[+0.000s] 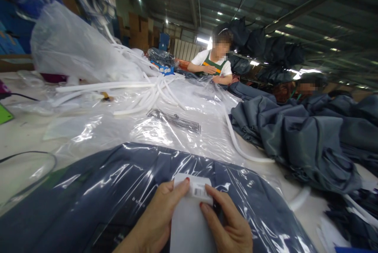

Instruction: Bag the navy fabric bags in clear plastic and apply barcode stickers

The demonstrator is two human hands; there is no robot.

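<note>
In the head view, a white strip of labels [191, 223] with a printed barcode near its top end lies between my two hands. My left hand [159, 215] grips the strip's left edge, thumb on top. From the other side, my right hand [228, 221] pinches the barcode label [200, 191] at its right edge with thumb and index finger. Whether that label is peeling off the backing, I cannot tell. Beneath both hands is a dark blue-grey folded fabric item in a clear plastic bag [118, 178], with small light lettering on it.
Clear plastic sheets [153, 127] and white flexible tubes [156, 87] cover the table beyond. Dark grey fabric [298, 135] is heaped at the right. Across the table, a person in a green apron [211, 68] handles plastic. A black cable [29, 152] curves at the left.
</note>
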